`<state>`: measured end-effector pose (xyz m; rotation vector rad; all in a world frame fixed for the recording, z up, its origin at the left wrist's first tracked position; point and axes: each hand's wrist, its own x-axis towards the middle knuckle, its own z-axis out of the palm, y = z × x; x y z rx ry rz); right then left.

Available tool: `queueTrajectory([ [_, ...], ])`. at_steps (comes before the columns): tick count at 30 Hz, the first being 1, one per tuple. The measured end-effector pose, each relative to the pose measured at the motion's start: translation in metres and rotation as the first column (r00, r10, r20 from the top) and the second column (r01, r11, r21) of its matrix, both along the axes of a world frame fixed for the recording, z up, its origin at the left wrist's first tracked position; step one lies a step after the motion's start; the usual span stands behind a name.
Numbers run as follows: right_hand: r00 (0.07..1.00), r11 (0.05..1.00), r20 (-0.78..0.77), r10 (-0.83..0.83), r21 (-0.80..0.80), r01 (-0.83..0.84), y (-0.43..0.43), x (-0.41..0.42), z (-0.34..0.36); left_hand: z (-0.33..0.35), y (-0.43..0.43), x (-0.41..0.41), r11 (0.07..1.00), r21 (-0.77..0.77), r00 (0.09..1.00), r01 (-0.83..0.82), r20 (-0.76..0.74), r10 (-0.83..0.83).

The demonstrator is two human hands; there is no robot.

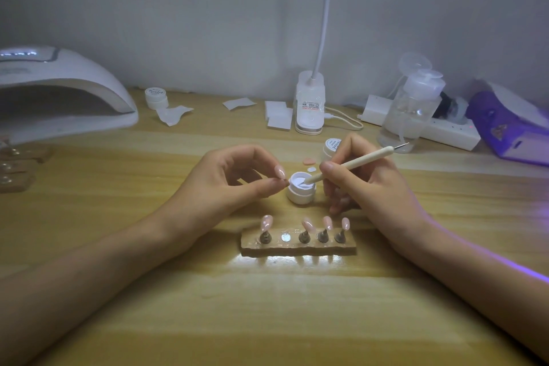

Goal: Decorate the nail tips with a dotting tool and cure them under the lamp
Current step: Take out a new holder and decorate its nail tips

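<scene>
Gripping the dotting tool (350, 164), the right hand (371, 184) keeps its end hidden inside the jar (300, 192); the left hand (225, 184) pinches a nail tip (279, 172).

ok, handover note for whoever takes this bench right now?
Left hand: pinches one pink nail tip beside the jar.
Right hand: holds the dotting tool, its end in the open white gel jar.
Stand: four tips on pegs, second slot bare.
Lamp: far left of the table.
Done: tool is in the gel.
Left: dot the held tip, put it back on the stand, cure. Dots on the other tips are too small to judge.
</scene>
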<state>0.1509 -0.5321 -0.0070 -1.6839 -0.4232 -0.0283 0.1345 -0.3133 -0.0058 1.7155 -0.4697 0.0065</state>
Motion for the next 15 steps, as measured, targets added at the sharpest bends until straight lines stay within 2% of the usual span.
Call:
queueTrajectory([
  [9,1.0,1.0,-0.007,-0.001,0.022,0.002,0.0011,-0.0009,0.0018,-0.0013,0.0011,0.0004,0.998,0.06,1.0,-0.003,0.022,0.002],
  [15,0.998,0.99,-0.008,-0.064,0.125,0.065,-0.0025,-0.0017,0.0041,-0.0024,0.0014,0.0019,0.995,0.099,0.999,-0.012,0.031,0.009],
])
